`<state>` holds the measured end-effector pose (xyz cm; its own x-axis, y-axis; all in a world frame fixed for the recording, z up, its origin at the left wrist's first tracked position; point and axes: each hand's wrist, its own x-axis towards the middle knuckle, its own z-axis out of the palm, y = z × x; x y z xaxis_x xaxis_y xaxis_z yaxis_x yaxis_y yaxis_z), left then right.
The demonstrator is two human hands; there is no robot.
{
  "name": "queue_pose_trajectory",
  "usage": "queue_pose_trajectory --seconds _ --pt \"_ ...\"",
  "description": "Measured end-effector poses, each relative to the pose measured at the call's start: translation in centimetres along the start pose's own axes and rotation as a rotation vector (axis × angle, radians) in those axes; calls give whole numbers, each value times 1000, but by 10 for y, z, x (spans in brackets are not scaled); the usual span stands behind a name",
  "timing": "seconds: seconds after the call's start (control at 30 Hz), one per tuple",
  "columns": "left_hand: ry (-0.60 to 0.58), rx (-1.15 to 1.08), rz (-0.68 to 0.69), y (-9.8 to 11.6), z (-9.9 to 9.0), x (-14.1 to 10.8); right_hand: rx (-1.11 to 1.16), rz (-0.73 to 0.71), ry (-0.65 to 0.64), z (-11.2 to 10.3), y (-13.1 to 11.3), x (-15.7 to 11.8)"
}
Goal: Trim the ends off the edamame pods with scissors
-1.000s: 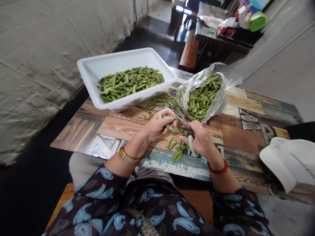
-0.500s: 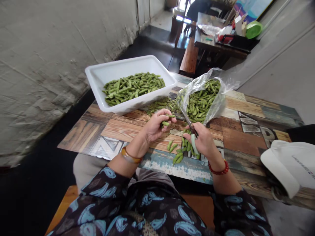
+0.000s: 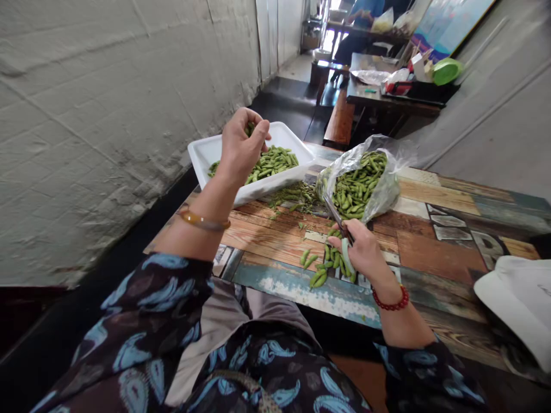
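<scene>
My left hand (image 3: 243,143) is raised over the white plastic tub (image 3: 198,150), its fingers curled around green edamame pods (image 3: 249,128). More edamame pods (image 3: 275,162) lie inside the tub. Scissors (image 3: 334,213) with a pale green handle are in my right hand (image 3: 361,245), their blades pointing toward the mouth of a clear plastic bag (image 3: 390,198). Edamame pods (image 3: 360,182) fill that bag. Under and beside my right hand, several loose pods (image 3: 318,278) rest on the table. Stem trimmings (image 3: 297,195) are heaped between tub and bag.
The patchwork wood-print table (image 3: 267,241) carries everything. A white cap (image 3: 519,298) sits at its right edge. Behind stand a wooden bench (image 3: 340,119) and another table (image 3: 359,94) with a green lid (image 3: 446,71). A person in blue (image 3: 365,12) is at the far end. A wall (image 3: 107,115) runs along the left.
My left hand has moved up and left, from above the table to over the tub, carrying pods. My right hand keeps the scissors near the bag. The camera view has shifted.
</scene>
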<state>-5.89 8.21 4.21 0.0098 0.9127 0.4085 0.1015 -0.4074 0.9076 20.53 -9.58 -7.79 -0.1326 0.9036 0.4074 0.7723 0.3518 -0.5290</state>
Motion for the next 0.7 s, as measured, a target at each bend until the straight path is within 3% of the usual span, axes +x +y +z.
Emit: queue_pose_trajectory --seconds 0.07,0.13,0.23,0.3,0.4,0.47,0.57,0.7 --pt "-44 209 6 -14 -8 21 -2 1 11 -1 1 1" --pt "-40 280 4 -23 -12 26 0 -1 38 -2 2 1" --pt "-35 168 -20 -20 -10 7 16 34 109 -5 4 3" --pt "-93 87 -75 -12 -1 -16 33 84 135 -9 4 4" --pt "-294 97 -113 -4 16 -52 54 152 163 -14 4 5" --pt "-481 208 -58 -7 28 -75 77 186 192 -16 3 6" --pt "-734 445 136 -17 48 -106 124 198 213 -20 2 8" --pt "-974 582 414 -24 82 -137 148 195 225 -23 1 9"
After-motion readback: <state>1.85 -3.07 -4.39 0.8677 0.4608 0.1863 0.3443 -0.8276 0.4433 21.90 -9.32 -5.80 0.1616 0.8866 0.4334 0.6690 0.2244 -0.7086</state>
